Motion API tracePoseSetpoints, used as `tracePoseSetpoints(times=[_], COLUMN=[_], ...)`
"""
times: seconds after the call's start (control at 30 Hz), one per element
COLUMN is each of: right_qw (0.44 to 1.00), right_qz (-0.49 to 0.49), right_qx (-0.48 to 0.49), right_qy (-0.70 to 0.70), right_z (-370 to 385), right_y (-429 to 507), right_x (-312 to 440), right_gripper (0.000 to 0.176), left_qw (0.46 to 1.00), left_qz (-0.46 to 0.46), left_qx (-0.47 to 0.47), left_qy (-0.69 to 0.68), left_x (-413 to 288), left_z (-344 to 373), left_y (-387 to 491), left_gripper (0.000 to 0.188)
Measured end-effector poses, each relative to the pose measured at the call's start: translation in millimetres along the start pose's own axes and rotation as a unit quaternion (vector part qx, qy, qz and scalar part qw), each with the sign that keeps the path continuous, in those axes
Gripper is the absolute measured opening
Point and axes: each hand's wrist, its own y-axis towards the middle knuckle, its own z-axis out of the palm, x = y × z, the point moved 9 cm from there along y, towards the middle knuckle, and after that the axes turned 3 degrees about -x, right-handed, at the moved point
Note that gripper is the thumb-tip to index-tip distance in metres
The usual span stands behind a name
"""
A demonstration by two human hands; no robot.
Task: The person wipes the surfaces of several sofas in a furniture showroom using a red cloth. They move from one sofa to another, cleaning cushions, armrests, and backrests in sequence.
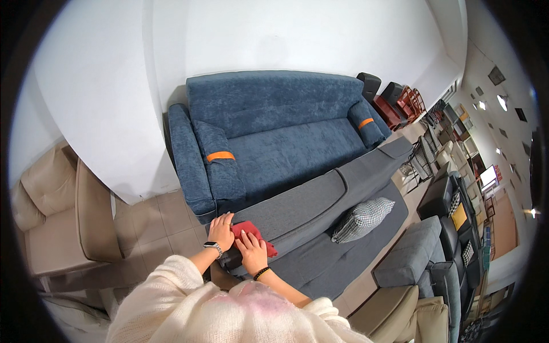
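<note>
A folded red cloth (249, 229) lies on the near end of a dark grey fabric sofa's backrest (296, 206). My right hand (254, 256) presses down on this cloth, its fingers stretched out over it. Just left of it, my left hand (221, 233) rests with extended fingers on the backrest's end, its thumb side against the cloth's edge. On the grey sofa's seat (313, 266) sits a black-and-white checked cushion (363, 219).
Behind the grey sofa, a blue fabric sofa (291, 137) with orange bands on its bolsters stands against a white wall (274, 38). A beige armchair (60, 223) is at left on the tiled floor (150, 218). More sofas, including a grey one (407, 253), line the right side.
</note>
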Motion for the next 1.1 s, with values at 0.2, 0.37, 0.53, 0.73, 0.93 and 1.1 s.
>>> tracePoseSetpoints(times=[0.2, 0.37, 0.53, 0.73, 0.93, 1.1], right_qw=[1.0, 0.998, 0.987, 0.981, 0.998, 1.0], right_qz=[-0.008, 0.049, 0.13, 0.143, 0.045, -0.008], right_qx=[0.008, -0.017, -0.043, -0.035, -0.003, 0.003], right_qy=[0.025, -0.025, -0.083, -0.123, -0.053, -0.012], right_z=[-2.1, -3.6, -12.2, -5.5, -1.6, -2.9], right_y=[2.5, 9.7, 14.9, 16.5, 5.8, -2.9], right_x=[-23.8, -82.9, -147.8, -135.2, -51.2, -8.5], right_gripper=[0.042, 0.039, 0.038, 0.038, 0.039, 0.043], left_qw=[1.0, 1.0, 1.0, 1.0, 1.0, 1.0], left_qz=[0.002, -0.006, -0.008, -0.014, -0.007, 0.004], left_qx=[-0.013, -0.014, -0.006, -0.005, -0.01, -0.021], left_qy=[-0.017, -0.014, -0.008, -0.001, -0.018, -0.019], left_x=[-0.8, -1.9, -2.1, -0.5, 0.3, 0.9], left_z=[-0.2, -2.9, -2.9, -1.0, 0.2, 1.0], left_y=[0.4, -0.5, -0.1, 0.2, -0.1, -0.3], left_gripper=[0.044, 0.04, 0.041, 0.041, 0.042, 0.041])
